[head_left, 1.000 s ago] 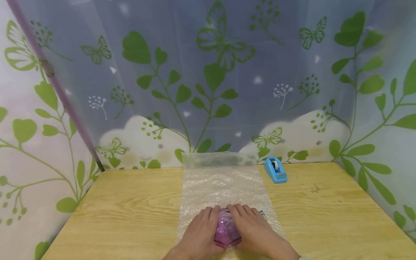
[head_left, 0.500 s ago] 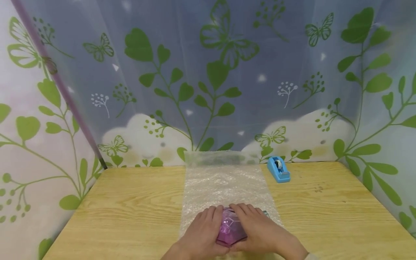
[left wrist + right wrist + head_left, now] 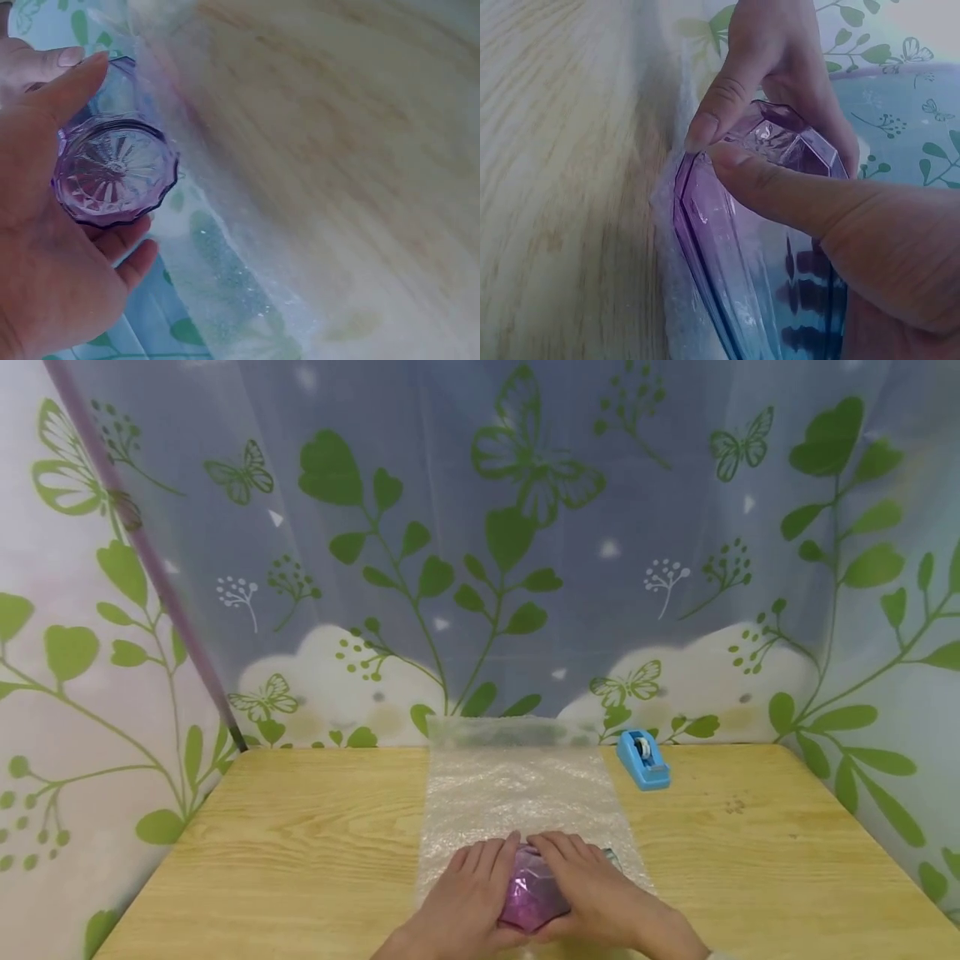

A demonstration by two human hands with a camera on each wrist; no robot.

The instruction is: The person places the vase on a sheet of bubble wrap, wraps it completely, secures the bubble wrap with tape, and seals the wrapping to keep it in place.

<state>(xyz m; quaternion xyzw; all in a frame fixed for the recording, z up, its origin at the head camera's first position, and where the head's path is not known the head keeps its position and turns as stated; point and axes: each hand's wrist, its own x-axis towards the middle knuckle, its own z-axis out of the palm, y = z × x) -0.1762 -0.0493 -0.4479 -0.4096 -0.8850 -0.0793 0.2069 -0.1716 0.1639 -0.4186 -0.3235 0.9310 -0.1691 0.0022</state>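
Holding a faceted glass vessel (image 3: 536, 897), purple shading to teal, between left hand (image 3: 467, 889) and right hand (image 3: 600, 893), about midway between the left and right edges of the surface (image 3: 315, 827), toward the near edge. Gripping from both sides: with left fingers (image 3: 491, 855) curved along the purple wall, with right fingers (image 3: 561, 850) wrapped round the body and visible through the glass in the right wrist view, and with the two thumbs almost meeting at the purple rim. Probably gripped so, two-handed and low, to stop smooth glass from rolling or slipping.

Laid on its side, by the look of it, with the purple end turned to the near edge and the teal end just peeping past the right hand, toward the right edge. Hard to say whether to call the purple end base or mouth.

Set over bubble wrap (image 3: 517, 785), spread lengthwise to past the far edge, up against the printed cloth (image 3: 570, 577). Likely centred there to cushion against hard wood; impossible to confirm contact beneath the hands.

Placed just right of the bubble wrap, near the far edge: a blue tape dispenser (image 3: 643, 762), touched by neither hand. Apparently put there to leave room for both forearms.
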